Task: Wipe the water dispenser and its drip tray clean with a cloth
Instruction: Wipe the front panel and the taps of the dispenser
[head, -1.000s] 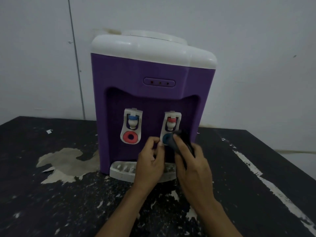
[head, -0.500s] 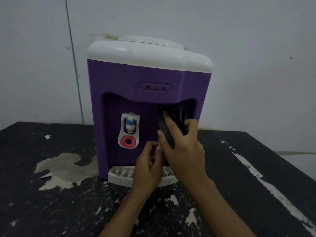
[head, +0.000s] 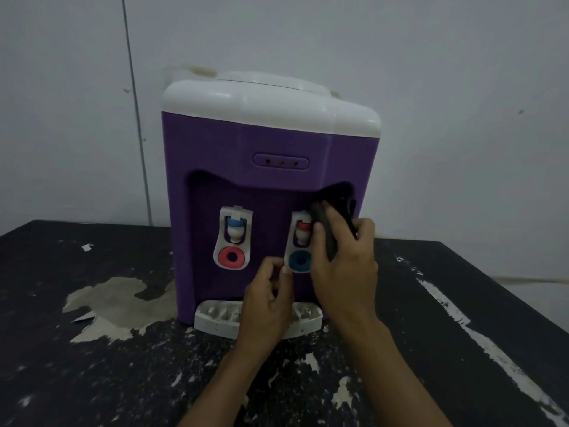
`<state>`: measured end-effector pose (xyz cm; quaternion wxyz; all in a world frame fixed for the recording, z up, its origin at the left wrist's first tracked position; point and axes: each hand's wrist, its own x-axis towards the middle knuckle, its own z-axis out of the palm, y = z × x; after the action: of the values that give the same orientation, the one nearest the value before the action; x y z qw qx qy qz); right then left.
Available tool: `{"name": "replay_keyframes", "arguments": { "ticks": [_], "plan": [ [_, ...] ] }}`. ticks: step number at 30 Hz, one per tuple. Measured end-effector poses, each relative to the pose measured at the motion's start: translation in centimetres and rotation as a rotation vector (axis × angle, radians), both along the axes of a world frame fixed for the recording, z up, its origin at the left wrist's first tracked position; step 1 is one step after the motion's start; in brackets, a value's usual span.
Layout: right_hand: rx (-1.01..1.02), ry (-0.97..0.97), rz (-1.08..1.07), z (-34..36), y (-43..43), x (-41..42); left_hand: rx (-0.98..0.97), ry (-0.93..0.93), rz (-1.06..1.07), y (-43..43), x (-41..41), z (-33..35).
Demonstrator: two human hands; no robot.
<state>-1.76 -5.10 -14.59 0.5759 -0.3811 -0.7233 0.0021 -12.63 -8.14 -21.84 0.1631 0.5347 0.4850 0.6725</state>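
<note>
Dark cloth (head: 338, 202) is gripped in the R hand (head: 341, 272), fingers curled round it w/ the thumb laid across. It's pressed into the upper-R corner of the recess of the water dispenser (head: 246, 143), just beyond the fingertips. Vs 0.5 s ago, the R tap (head: 303, 232) w/ its blue ring (head: 300, 261) has been uncovered and is seen just L of the R fingers. 1 s ago the cloth was held down at that ring. L hand (head: 268, 303) is kept lower, fingers curled in, thumb tip at the tap plate's bottom-L corner; whether anything is pinched can't be told. Drip tray (head: 215, 318) is partly hidden under the L knuckles.
</note>
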Motion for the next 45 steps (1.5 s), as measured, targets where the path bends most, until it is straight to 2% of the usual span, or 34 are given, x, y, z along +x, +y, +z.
{"name": "replay_keyframes", "arguments": {
  "ticks": [3, 6, 7, 10, 15, 20, 25, 30, 35, 42, 45],
  "plan": [
    [0.091, -0.168, 0.028, -0.2, -0.1, 0.4, 0.003, 0.012, 0.011, 0.1, 0.1, 0.0],
    [-0.015, -0.058, -0.005, 0.7, 0.2, 0.5, -0.008, 0.022, 0.023, 0.1, 0.1, 0.0],
    [-0.016, -0.061, 0.004, 0.9, 0.1, 0.4, -0.011, 0.027, 0.028, 0.1, 0.1, 0.0],
    [0.09, -0.232, 0.071, 0.7, -0.4, 0.2, -0.013, 0.038, 0.029, 0.0, 0.1, 0.1],
    [0.034, -0.147, 0.045, 0.5, 0.0, 0.3, -0.039, 0.01, 0.008, -0.2, 0.1, 0.2],
    [0.104, -0.463, 0.08, -2.2, -0.6, 1.2, -0.06, -0.087, -0.092, -0.4, 0.2, 0.1],
    [-0.063, -0.347, 0.082, -5.6, -1.3, 2.2, -0.095, -0.166, -0.151, -0.6, 0.0, 0.1],
    [-0.021, -0.239, 0.096, -5.0, -2.0, 1.9, -0.068, -0.222, -0.159, -0.8, 0.1, 0.3],
    [-0.046, -0.326, 0.114, -5.5, -1.7, 1.1, -0.047, -0.226, -0.141, -0.9, 0.0, 0.2],
    [-0.069, -0.227, 0.007, -5.7, -1.9, 1.2, -0.058, -0.235, -0.153, -0.9, -0.1, 0.1],
    [-0.038, -0.313, 0.083, -5.9, -1.9, 0.7, -0.043, -0.229, -0.151, -1.2, -0.1, 0.3]
  ]
}}
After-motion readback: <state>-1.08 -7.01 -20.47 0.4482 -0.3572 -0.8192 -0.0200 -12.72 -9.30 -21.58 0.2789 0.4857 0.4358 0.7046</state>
